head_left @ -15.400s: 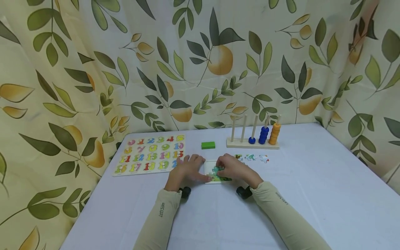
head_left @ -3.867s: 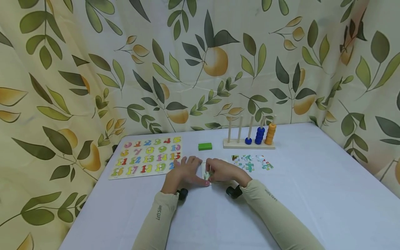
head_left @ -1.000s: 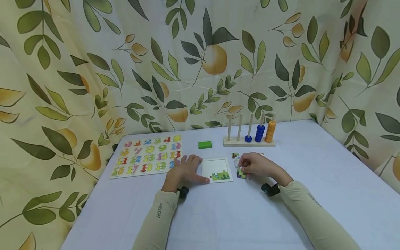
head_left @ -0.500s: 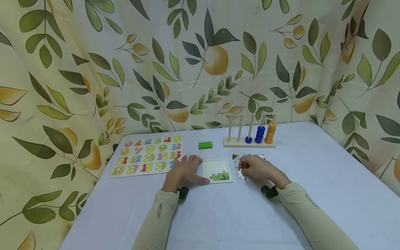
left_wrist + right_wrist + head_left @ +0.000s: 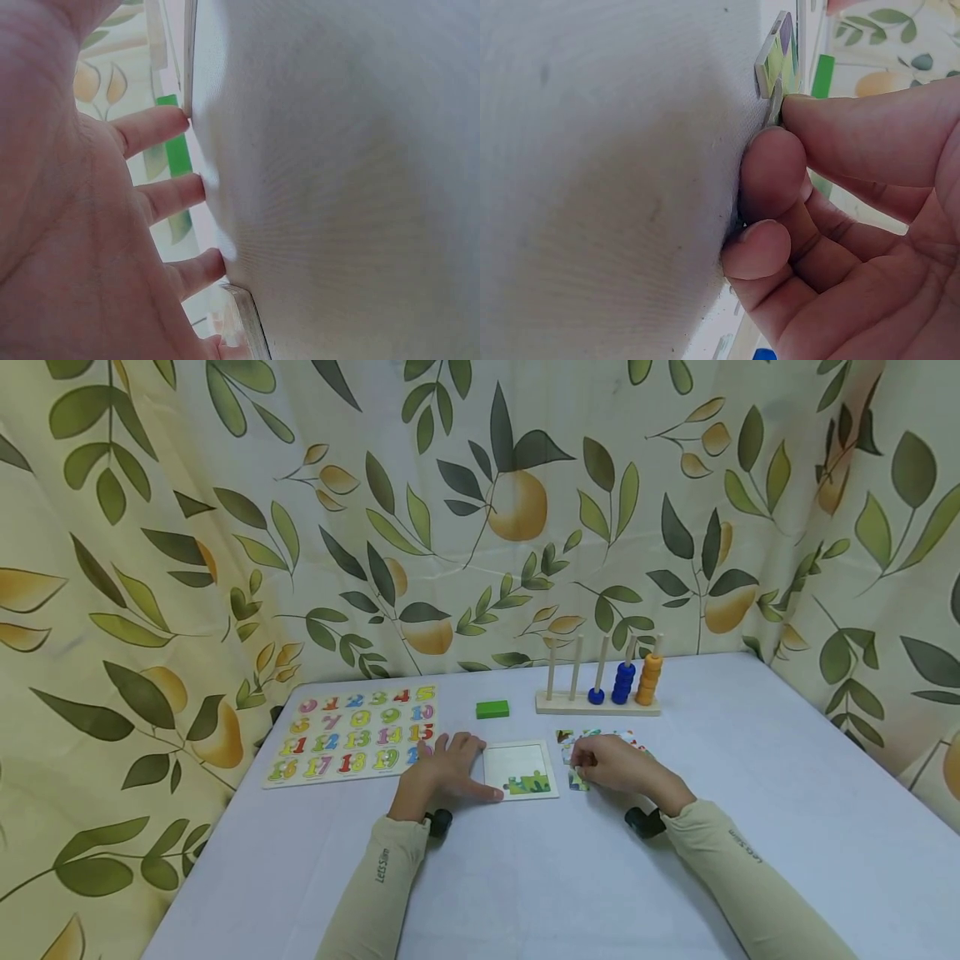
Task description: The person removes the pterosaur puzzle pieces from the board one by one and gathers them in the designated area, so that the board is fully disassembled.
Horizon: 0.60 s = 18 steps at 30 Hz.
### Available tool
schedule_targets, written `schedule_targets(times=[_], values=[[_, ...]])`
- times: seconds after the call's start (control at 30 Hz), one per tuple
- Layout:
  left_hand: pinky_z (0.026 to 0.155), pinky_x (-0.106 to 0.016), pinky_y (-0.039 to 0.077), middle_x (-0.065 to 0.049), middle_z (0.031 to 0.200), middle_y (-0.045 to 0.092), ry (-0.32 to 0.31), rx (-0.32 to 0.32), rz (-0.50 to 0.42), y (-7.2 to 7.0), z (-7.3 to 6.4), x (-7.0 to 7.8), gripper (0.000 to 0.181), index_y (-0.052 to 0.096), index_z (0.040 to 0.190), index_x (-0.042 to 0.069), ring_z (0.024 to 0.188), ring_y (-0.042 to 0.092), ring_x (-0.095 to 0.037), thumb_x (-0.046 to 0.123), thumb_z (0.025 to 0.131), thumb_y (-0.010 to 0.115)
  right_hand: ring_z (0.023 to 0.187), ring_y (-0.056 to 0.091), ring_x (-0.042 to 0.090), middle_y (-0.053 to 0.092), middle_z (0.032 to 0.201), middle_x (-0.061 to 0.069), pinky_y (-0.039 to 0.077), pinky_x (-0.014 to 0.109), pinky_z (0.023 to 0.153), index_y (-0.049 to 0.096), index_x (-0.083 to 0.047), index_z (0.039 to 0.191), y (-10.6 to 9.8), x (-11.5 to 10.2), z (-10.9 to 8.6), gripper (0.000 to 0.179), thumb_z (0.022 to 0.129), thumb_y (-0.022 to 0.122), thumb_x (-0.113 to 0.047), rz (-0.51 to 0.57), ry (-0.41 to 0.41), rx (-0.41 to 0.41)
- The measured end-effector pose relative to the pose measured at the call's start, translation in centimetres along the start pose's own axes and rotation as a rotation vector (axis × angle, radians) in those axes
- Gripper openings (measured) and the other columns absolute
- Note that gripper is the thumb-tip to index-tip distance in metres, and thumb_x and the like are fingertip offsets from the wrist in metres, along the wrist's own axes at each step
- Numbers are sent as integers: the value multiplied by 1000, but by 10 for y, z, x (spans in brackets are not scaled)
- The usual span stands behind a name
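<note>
A small white puzzle tray (image 5: 517, 753) lies on the table, with joined green jigsaw pieces (image 5: 528, 782) along its lower right. My left hand (image 5: 447, 770) rests beside it with fingers spread, the thumb at the tray's lower left corner. In the left wrist view the fingertips (image 5: 191, 187) touch the white cloth. To the right of the tray, my right hand (image 5: 618, 766) pinches a green and purple jigsaw piece (image 5: 774, 60) between thumb and forefinger, low over the cloth. More jigsaw pieces (image 5: 565, 737) lie behind that hand, which partly hides them.
At the left lies a number puzzle board (image 5: 352, 731) with coloured numerals. A green block (image 5: 492, 709) sits behind the tray. Farther right stands a wooden peg abacus (image 5: 597, 704) with blue and orange beads. A leaf-patterned curtain (image 5: 480, 568) closes off the table's back.
Since 3.9 s ago my right hand has left the tray for the loose pieces on the right. Over the last second the piece at its fingertips has tilted and shifted slightly. The left hand stays put.
</note>
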<state>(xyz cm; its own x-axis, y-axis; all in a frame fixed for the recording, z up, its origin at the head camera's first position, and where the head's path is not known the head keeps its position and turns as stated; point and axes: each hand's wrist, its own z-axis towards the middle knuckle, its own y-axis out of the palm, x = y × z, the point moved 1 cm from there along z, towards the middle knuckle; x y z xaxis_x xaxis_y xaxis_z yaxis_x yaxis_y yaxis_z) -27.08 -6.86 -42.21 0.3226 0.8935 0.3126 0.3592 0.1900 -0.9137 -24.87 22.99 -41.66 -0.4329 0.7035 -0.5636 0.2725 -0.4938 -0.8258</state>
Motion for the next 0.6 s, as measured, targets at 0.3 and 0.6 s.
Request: schedule_targets(times=[0.3,0.6], values=[[121,-77,9,-12,168,35,5,7,4,3,3,-3,97,44,161,18,154,26,-45,67,86,81,73,52,13,61,81,-2,47,31,66,69,-5,92,2,-1,0,13,91,68,8,-18,-13,5],[122,-76,9,-10,170,33,4,0,8,1,2,-2,97,44,163,19,156,25,-44,66,86,80,71,51,12,58,78,-2,46,31,65,67,-5,91,-1,-9,2,12,92,71,6,-48,-46,12]])
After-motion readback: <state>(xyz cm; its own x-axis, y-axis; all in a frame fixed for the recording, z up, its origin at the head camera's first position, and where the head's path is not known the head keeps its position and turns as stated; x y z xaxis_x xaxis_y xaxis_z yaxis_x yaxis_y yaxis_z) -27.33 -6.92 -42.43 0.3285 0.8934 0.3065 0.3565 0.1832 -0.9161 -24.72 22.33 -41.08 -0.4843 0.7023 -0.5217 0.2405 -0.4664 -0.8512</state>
